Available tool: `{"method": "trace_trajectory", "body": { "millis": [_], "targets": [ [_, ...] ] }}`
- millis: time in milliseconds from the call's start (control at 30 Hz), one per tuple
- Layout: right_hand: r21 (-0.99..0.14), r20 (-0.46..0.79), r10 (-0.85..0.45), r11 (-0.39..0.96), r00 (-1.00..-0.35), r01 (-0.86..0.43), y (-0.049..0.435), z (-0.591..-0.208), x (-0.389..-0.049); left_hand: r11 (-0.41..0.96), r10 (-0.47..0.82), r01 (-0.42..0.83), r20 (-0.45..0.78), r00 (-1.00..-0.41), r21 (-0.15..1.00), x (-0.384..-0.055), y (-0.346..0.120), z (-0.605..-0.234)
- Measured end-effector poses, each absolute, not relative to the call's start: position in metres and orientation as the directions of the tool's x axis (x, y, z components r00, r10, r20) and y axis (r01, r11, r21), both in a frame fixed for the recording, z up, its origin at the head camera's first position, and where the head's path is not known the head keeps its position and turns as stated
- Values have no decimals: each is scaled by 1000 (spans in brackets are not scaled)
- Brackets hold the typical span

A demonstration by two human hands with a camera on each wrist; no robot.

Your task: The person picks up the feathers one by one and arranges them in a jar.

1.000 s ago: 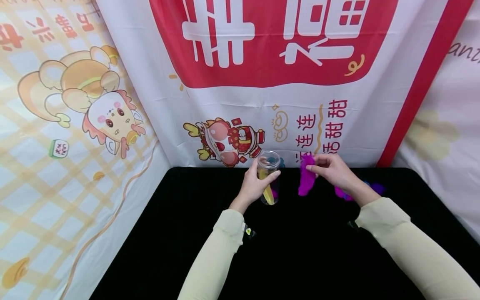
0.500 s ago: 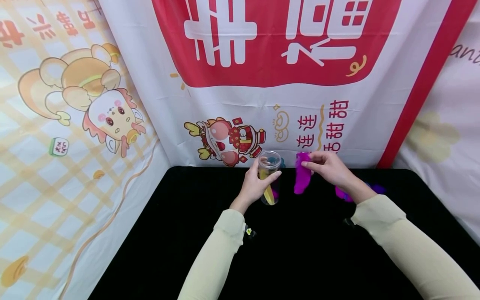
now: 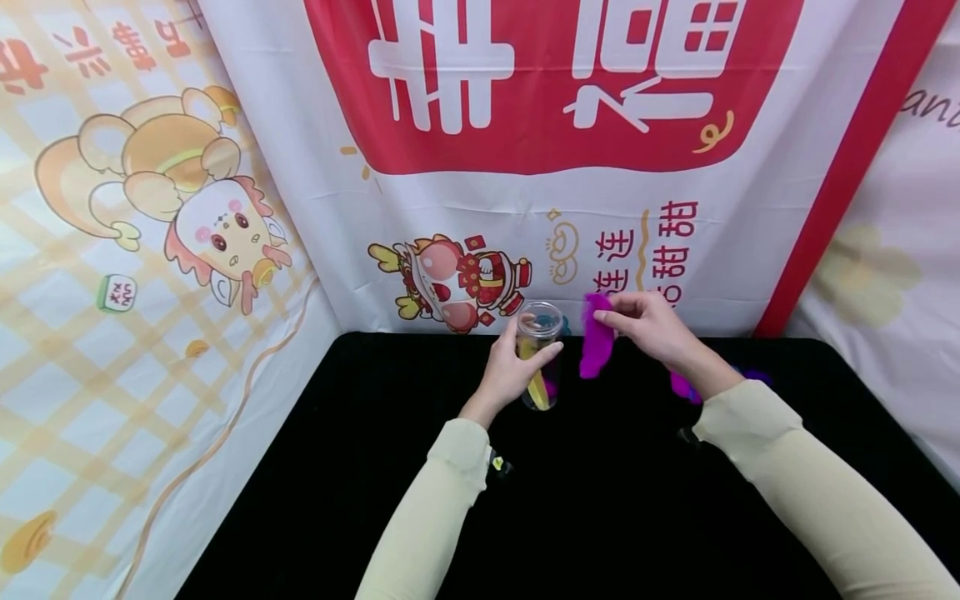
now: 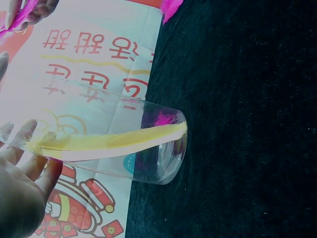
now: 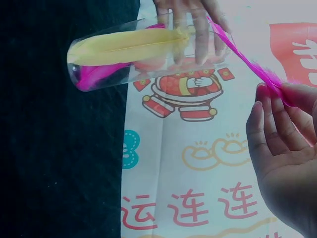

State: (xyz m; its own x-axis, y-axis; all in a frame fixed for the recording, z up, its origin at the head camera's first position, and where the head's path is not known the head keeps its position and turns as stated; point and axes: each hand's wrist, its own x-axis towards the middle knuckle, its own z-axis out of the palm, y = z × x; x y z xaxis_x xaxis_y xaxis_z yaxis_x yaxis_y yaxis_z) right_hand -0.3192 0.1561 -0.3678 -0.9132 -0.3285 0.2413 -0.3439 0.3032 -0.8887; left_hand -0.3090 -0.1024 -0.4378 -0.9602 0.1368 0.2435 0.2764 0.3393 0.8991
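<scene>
My left hand (image 3: 504, 373) grips a clear cylindrical jar (image 4: 148, 111) standing near the far side of the black table. Inside it a yellow feather (image 4: 109, 143) leans beside a magenta feather (image 5: 101, 73). My right hand (image 3: 654, 330) pinches another magenta feather (image 3: 597, 340) near its upper end, between thumb and fingertips. In the head view that feather hangs just right of the jar, apart from it and off the tabletop. The jar's open mouth (image 3: 542, 310) faces up. My left fingers hide part of its wall.
On the black table (image 3: 600, 500), magenta and purple feathers (image 3: 684, 387) lie partly behind my right forearm, with dark blue ones (image 3: 753, 376) farther right. A printed white and red curtain (image 3: 450, 200) hangs along the table's far edge.
My right hand has moved left and slightly up, bringing the magenta feather closer to the jar. My left hand and the jar have stayed in place.
</scene>
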Motion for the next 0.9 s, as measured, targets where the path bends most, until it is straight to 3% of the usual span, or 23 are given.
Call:
{"method": "trace_trajectory", "body": {
  "millis": [900],
  "targets": [
    [-898, 237, -290, 298, -927, -323, 145, -343, -318, 342, 144, 278, 243, -959, 898, -309, -102, -437]
  ]
}}
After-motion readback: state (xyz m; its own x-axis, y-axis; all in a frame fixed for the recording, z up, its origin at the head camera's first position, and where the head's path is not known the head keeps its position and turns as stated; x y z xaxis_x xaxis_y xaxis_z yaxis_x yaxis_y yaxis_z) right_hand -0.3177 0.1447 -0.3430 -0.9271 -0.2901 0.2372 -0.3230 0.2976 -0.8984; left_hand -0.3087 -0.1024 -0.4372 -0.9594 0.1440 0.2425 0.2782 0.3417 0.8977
